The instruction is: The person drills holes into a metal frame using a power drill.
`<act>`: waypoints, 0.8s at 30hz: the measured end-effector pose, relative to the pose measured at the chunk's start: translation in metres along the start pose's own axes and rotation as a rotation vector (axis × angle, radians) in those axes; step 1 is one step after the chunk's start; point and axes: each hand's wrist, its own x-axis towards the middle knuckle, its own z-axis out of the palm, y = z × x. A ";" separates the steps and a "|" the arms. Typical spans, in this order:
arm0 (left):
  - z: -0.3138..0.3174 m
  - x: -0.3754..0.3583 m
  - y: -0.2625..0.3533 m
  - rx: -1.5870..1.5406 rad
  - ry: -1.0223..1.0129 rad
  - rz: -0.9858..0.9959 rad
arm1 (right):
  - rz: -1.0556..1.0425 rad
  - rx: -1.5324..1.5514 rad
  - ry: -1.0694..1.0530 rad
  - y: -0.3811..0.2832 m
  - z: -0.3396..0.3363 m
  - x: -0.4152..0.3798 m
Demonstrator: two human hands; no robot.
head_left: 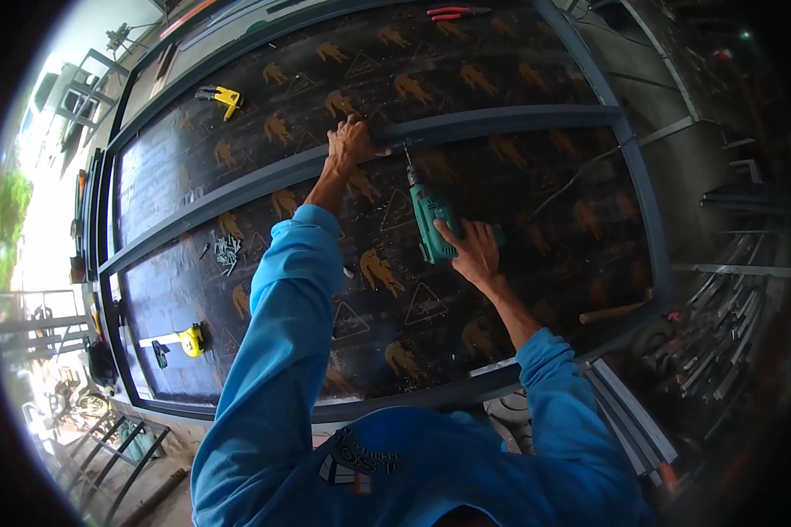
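Note:
A dark metal frame with a middle bar [492,126] lies over a black panel [312,227] printed with orange figures. My left hand [350,145] is on the middle bar, its fingers bent over the far edge. My right hand [476,250] is wrapped round a green power drill [432,221], to the right of my left hand. The drill points away from me, and its bit [407,155] reaches the near side of the bar; whether the tip touches it cannot be made out.
Yellow-handled pliers [226,98] lie at the upper left, red-handled pliers [453,12] at the far edge. Screws [228,251] and a yellow tape measure [191,340] are on the left. Metal bars [628,417] stand outside the frame at the lower right.

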 end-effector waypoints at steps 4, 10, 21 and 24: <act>-0.002 -0.002 0.006 -0.049 -0.080 -0.041 | -0.019 0.025 0.002 0.006 0.007 0.000; -0.011 -0.006 0.014 -0.028 -0.084 -0.069 | -0.042 0.056 0.066 0.011 -0.001 0.003; -0.010 -0.003 0.010 -0.038 -0.119 -0.081 | -0.027 0.024 0.053 0.012 0.007 0.000; -0.009 -0.002 0.010 -0.075 -0.099 -0.085 | -0.032 0.043 0.054 0.013 0.005 0.000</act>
